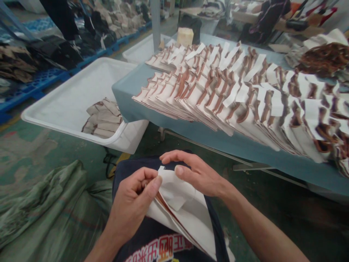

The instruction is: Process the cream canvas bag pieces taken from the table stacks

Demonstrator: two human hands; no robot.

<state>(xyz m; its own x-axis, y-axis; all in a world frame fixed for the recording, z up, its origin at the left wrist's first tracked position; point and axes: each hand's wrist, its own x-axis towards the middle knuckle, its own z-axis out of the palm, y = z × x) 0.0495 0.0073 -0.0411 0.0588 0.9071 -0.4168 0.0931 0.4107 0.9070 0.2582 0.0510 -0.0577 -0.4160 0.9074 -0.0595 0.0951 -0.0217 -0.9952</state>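
At 8 o'clock a green sack (51, 207) is lying on the floor; toward 10, a white bin (65, 91) is holding pale bundles (105, 118). At 7 o'clock the left hand (137, 194) is pinching, thumb against fingers, the upper corner of a folded pale piece (197, 222), which is resting on the lap at 6; a white slip (169, 185) is lying over that corner. At 5 o'clock the right hand (200, 174) is hovering above, thumb and forefinger spread, seemingly gripping nothing. At 2, a blue-covered table (127, 96) is bearing rows of similar pieces (192, 94). The step in hand seems to be placing the slip; the next move probably calls for keeping the left pinch firm.
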